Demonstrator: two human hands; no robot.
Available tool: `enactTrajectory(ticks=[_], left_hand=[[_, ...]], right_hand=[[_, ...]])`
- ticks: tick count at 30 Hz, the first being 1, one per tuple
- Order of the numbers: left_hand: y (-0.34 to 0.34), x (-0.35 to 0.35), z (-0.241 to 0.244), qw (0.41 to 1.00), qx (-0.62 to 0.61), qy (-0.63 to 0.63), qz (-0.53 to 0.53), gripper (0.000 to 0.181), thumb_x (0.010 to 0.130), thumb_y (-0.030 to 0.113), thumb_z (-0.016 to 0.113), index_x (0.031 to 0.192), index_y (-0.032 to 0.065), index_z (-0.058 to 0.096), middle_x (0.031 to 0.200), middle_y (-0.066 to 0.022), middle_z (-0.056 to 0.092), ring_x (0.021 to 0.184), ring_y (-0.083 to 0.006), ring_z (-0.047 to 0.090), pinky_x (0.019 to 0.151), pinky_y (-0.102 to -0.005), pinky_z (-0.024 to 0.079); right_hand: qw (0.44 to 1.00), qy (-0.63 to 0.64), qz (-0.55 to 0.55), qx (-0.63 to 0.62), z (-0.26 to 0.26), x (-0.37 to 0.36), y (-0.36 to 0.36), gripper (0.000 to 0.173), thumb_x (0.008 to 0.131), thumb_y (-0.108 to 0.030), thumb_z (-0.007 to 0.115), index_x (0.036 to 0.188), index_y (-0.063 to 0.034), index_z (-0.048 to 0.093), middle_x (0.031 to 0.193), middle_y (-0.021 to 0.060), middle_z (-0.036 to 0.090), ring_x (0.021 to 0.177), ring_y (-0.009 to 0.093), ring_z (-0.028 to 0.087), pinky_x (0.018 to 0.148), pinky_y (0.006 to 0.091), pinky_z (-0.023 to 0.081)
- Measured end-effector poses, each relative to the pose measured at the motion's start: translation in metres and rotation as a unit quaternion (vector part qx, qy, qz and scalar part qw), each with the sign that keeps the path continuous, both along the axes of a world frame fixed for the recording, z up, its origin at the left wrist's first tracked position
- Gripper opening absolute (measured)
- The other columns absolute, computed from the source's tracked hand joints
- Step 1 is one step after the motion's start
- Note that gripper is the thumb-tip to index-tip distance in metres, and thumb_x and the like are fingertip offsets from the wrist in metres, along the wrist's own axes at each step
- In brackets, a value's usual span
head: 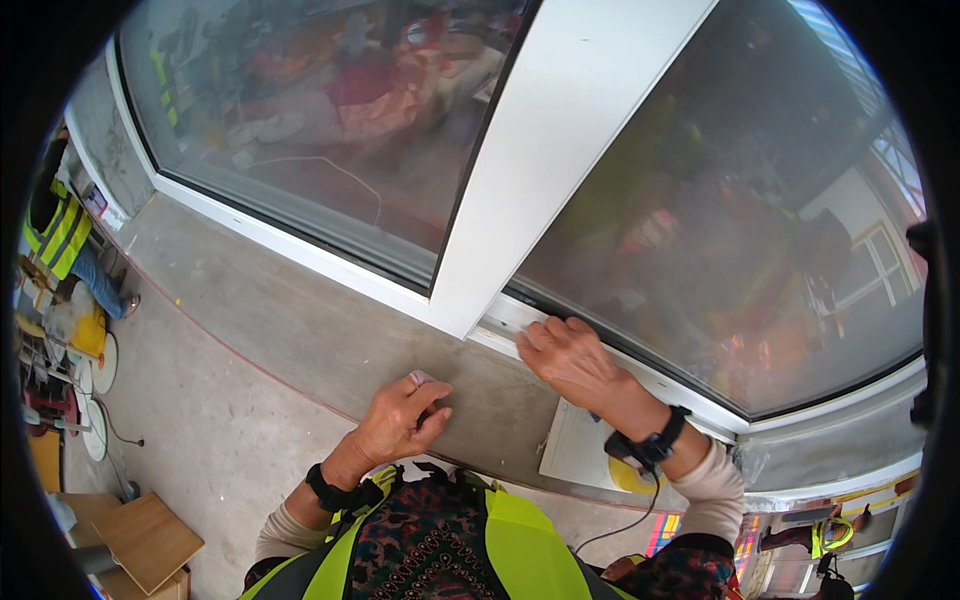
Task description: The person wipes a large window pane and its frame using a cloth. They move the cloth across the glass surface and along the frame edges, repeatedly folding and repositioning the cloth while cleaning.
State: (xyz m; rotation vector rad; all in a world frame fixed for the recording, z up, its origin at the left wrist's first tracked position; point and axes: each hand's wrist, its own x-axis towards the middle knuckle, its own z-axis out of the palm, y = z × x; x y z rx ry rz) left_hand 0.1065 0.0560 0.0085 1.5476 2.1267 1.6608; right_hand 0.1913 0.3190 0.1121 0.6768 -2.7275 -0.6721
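My left hand [405, 414] is curled above the grey concrete sill [315, 292]. A bit of something pale pink [421, 377], perhaps cloth, shows at its knuckles; the rest is hidden. My right hand [571, 361] reaches to the lower white rail [506, 311] of the right window pane [720, 247], beside the wide white upright [547, 157]. Its fingers are bent, and whether they hold anything is hidden. Both panes look hazy, and the left pane [322, 135] stands on the other side of the upright.
A white board or sheet [577, 446] and a yellow round thing [631, 477] lie under my right forearm. Brown boards or boxes [148, 541] and a cord [112, 435] are on the floor at left. People in yellow vests stand at far left [60, 229] and lower right [831, 535].
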Motion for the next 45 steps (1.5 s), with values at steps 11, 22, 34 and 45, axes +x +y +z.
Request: enactTrajectory(ticks=[11,22,34,45], left_hand=[[-0.002,0.001,-0.001,0.999,-0.011,0.035,0.008,0.027,0.079,0.004,0.074,0.105,0.0028,0.066,0.083,-0.0131,0.060,0.068,-0.0305,0.063,0.060,-0.0395,0.052],[-0.002,0.000,0.000,1.000,-0.007,0.011,0.004,0.025,0.080,0.003,0.073,0.104,0.0022,0.065,0.084,-0.0136,0.061,0.067,-0.0300,0.063,0.060,-0.0396,0.052],[-0.002,0.002,-0.006,0.999,0.001,-0.032,-0.002,0.025,0.082,0.002,0.073,0.107,0.0018,0.067,0.088,-0.0141,0.065,0.064,-0.0232,0.067,0.057,-0.0338,0.053],[-0.002,0.001,-0.006,1.000,-0.003,-0.011,0.004,0.024,0.082,0.002,0.074,0.106,0.0015,0.068,0.084,-0.0130,0.065,0.062,-0.0216,0.066,0.055,-0.0327,0.052]], right_hand=[[0.989,-0.058,0.090,0.100,-0.025,-0.066,0.004,0.015,0.077,-0.019,0.063,0.082,-0.0158,0.077,0.089,-0.0027,0.066,0.100,0.015,0.055,0.088,0.0333,0.036],[0.988,-0.020,0.145,-0.052,0.001,-0.035,0.016,0.007,0.074,-0.016,0.065,0.077,-0.0105,0.064,0.079,0.0006,0.052,0.085,0.020,0.052,0.079,0.0345,0.040],[0.939,-0.162,0.117,-0.281,-0.019,0.073,-0.037,0.013,0.079,-0.012,0.073,0.090,-0.0053,0.067,0.118,0.0122,0.062,0.098,0.024,0.057,0.093,0.0417,0.045],[0.952,-0.033,-0.106,-0.286,0.020,0.092,0.013,0.060,0.076,-0.002,0.070,0.135,-0.0045,0.056,0.134,0.0173,0.053,0.104,0.032,0.056,0.087,0.0420,0.050]])
